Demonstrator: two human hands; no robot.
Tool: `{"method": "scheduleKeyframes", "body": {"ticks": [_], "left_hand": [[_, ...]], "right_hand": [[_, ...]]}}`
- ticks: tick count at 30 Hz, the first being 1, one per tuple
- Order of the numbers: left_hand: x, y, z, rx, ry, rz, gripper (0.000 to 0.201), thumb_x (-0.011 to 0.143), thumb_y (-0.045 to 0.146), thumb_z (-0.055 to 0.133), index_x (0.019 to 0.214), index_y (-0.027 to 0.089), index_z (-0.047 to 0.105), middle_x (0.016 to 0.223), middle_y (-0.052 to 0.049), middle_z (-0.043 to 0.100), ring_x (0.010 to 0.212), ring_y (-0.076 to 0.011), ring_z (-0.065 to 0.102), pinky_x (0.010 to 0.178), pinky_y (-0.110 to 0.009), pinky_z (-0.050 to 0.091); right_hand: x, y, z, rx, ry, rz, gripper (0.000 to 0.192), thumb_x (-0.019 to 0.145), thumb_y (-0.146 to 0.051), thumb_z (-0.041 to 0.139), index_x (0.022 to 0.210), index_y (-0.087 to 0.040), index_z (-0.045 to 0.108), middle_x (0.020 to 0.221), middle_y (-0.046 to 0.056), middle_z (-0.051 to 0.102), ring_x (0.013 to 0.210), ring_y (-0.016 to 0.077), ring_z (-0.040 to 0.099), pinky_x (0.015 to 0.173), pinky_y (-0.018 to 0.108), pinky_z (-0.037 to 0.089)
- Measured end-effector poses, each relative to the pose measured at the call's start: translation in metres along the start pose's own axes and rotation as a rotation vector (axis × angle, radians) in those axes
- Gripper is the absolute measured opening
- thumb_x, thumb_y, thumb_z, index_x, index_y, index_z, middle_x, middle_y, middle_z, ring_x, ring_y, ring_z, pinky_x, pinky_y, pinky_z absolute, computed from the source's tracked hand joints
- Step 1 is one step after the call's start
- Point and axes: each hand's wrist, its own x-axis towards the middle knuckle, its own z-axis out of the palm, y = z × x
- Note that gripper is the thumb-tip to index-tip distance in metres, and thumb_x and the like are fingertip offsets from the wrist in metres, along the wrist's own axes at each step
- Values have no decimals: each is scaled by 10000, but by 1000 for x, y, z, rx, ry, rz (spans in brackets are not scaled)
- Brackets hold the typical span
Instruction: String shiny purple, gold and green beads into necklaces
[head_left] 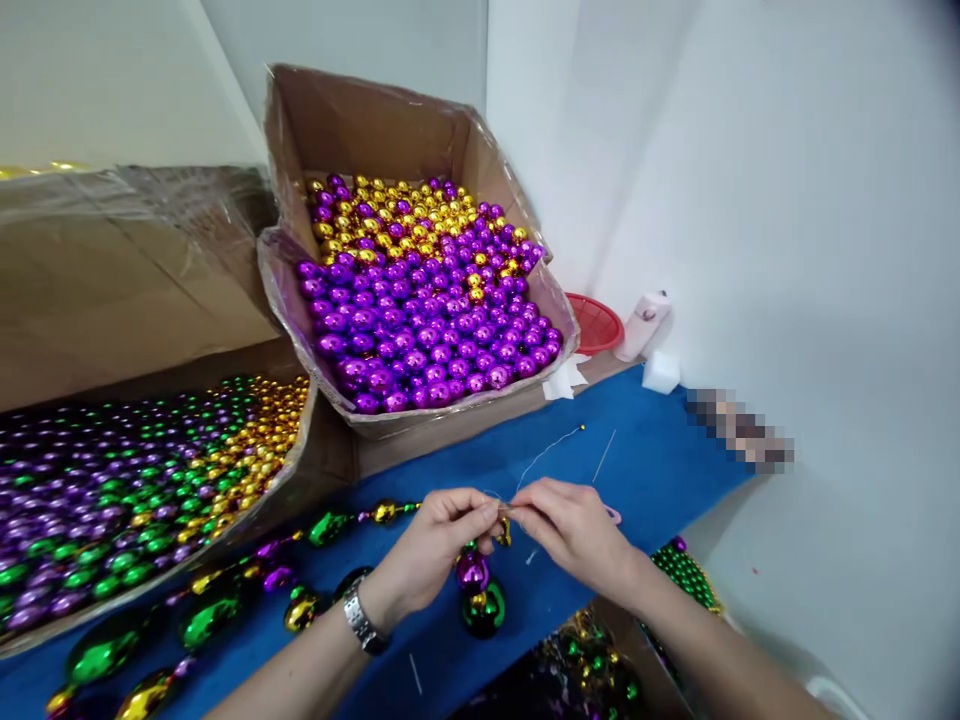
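My left hand (pixel 457 525), a watch on its wrist, pinches a thin string between thumb and fingertips. My right hand (pixel 574 525) is closed in a pinch on the same string, fingertips almost meeting the left ones. From there the pale string (pixel 536 460) runs away across the blue cloth to a tiny gold bead (pixel 582 428). Just below my hands are a purple ball bead (pixel 472 572) and a large green ball bead (pixel 484 610). A strand of green, gold and purple beads (pixel 330 527) lies to the left. The exact fingertip grip is too small to make out.
A cardboard box (pixel 442 420) of purple and gold beads stands behind the blue cloth (pixel 652 470). Another box (pixel 120 275) with small mixed beads is at left. A red basket (pixel 596 325), a pink bottle (pixel 643 326) and a white block (pixel 661 372) sit at the back right.
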Motion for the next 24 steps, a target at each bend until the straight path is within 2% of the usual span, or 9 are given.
{"method": "scheduleKeyframes", "body": {"ticks": [4,7,9,11,13,15,17,21,24], "left_hand": [[0,0,-2,-34,56,1,189,755,299,703,796,115,691,752,-48,658,579,-87,520,564,-211,405],[-1,2,-4,-44,32,3,197,734,292,724,804,110,697,718,-47,659,562,-85,520,553,-208,407],[-3,4,-4,-46,12,-15,205,719,293,737,793,106,696,697,-48,657,562,-90,526,539,-203,405],[-6,6,-5,-46,-10,-37,211,705,293,749,780,104,696,685,-45,652,562,-87,528,530,-195,402],[-8,8,-7,-39,-52,-60,209,701,289,754,767,101,694,673,-40,647,546,-77,523,527,-188,400],[-10,8,-9,-34,-99,-91,206,697,286,757,762,101,693,670,-39,649,532,-69,521,525,-182,402],[-9,9,-12,-18,-147,-131,210,692,284,760,787,108,697,683,-46,657,541,-77,538,526,-183,413],[-4,9,-11,86,-341,-174,339,692,280,756,995,148,685,692,-32,648,548,-92,565,516,-186,427],[-2,14,-1,210,-549,-178,456,713,280,732,1154,227,627,688,-2,620,555,-92,559,518,-184,430]], "right_hand": [[-8,-11,4,-29,-3,0,250,964,-293,415,877,-181,622,788,42,634,754,158,587,691,265,406],[-9,-14,3,122,-81,-7,244,954,-302,437,831,-190,615,733,9,629,686,126,592,632,224,407],[-6,-10,4,234,-78,94,197,957,-297,428,973,-204,600,667,-25,624,608,107,595,578,201,408],[-1,-3,4,280,-102,142,258,953,-261,433,1196,-213,506,627,-55,628,540,97,595,538,187,412],[8,4,3,238,-177,43,303,937,-211,455,1238,-218,488,645,-59,649,539,93,605,540,180,421],[21,9,0,165,-219,-76,217,940,-183,441,1089,-208,597,721,-29,677,616,99,627,586,188,433],[39,7,-7,114,-202,-130,227,954,-197,420,982,-185,645,841,14,692,750,123,640,673,219,446],[86,-20,-16,68,-242,-276,219,920,-206,480,1060,-212,647,1084,33,656,987,166,600,846,281,424],[121,-47,-6,23,-383,-420,253,863,-171,515,1056,-253,657,1052,5,674,931,180,623,773,288,453]]}}
